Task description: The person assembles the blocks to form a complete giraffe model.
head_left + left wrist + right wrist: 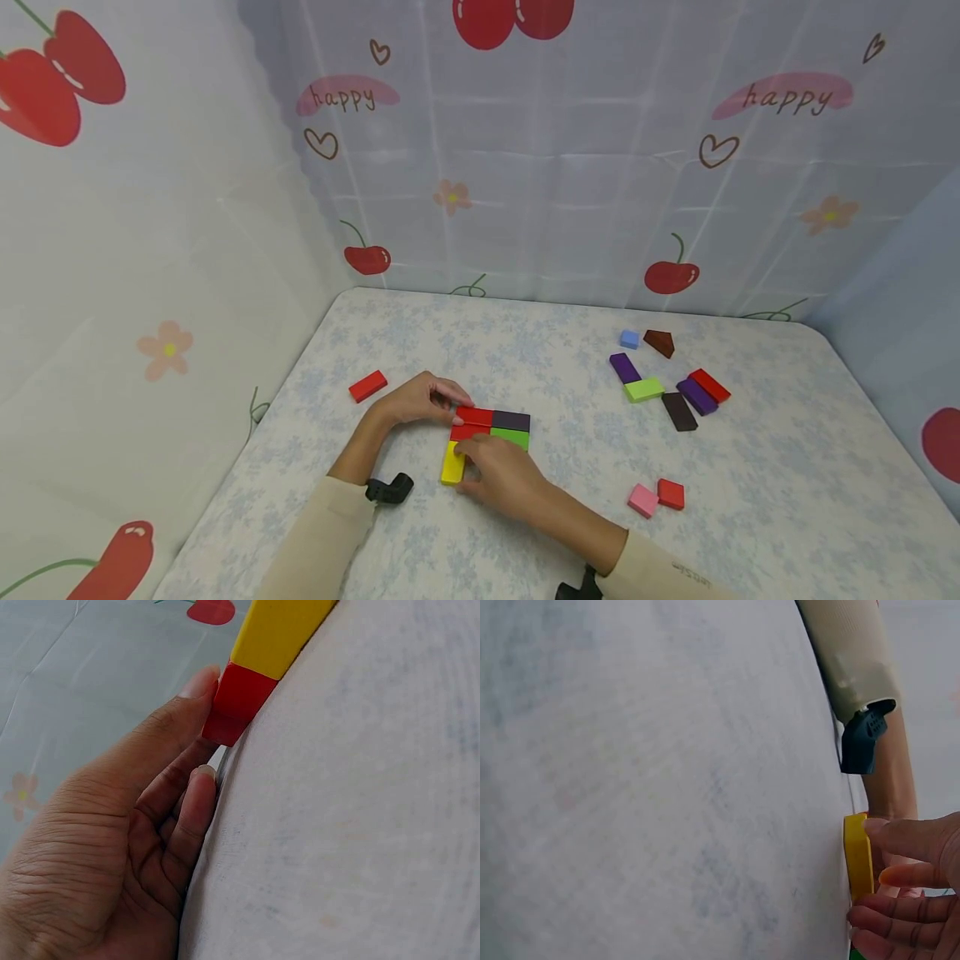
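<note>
Several coloured wooden blocks lie side by side on the table in the head view: a far red block [476, 415], a nearer red block [468, 432], a dark block [512, 421] and a green block [512, 437]. My left hand [414, 401] holds the left end of the far red block, its thumb and fingers about the corner. Lengthwise toward me sits a yellow block [452, 467], its far end against the nearer red one. My right hand [504, 478] pinches it by its ends between thumb and forefinger; the left wrist view shows yellow [281, 634] meeting red [244, 694].
A loose red block [367, 386] lies beyond my left hand. To the right are purple [624, 367], lime [643, 390], blue [629, 339] and several brown, dark and red blocks. Nearer me lie a pink [642, 501] and a red block [671, 494]. Printed curtains surround the table.
</note>
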### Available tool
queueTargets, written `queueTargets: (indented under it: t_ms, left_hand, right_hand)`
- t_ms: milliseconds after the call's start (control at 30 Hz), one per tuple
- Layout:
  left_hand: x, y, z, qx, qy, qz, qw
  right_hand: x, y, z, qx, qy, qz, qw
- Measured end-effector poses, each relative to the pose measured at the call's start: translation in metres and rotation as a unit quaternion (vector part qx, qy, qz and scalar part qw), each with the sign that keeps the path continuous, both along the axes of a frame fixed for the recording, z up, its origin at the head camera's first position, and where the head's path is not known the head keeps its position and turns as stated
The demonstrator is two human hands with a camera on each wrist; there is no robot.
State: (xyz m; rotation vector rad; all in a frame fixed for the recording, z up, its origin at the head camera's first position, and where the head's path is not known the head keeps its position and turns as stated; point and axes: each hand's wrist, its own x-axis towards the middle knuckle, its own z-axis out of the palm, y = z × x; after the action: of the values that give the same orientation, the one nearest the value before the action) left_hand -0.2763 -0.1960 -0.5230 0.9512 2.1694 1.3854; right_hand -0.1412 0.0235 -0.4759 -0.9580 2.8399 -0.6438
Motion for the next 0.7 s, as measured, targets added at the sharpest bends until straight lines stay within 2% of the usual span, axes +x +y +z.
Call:
queueTargets:
  t_ms: [167, 300, 500, 700]
  left_hand:
    - [0.000, 0.001, -0.001, -0.007, -0.001, 0.006, 1.0000]
    - [0.000, 0.001, -0.001, -0.008, -0.014, 0.016, 0.9997]
    - [0.000, -0.001, 0.000, -0.019, -0.013, 0.021, 0.9995]
    - [0.000, -0.001, -0.001, -0.012, -0.011, 0.016, 0.9997]
  right_hand:
    - [0.006, 0.018, 0.013, -0.029, -0.029, -0.026, 0.9988]
    - [0.010, 0.040, 0.024, -0.049, -0.033, -0.049, 0.9971]
    - [0.018, 0.076, 0.034, -0.034, -0.010, -0.082, 0.9960]
    - [0.026, 0.113, 0.039, -0.030, 0.023, -0.126, 0.9913]
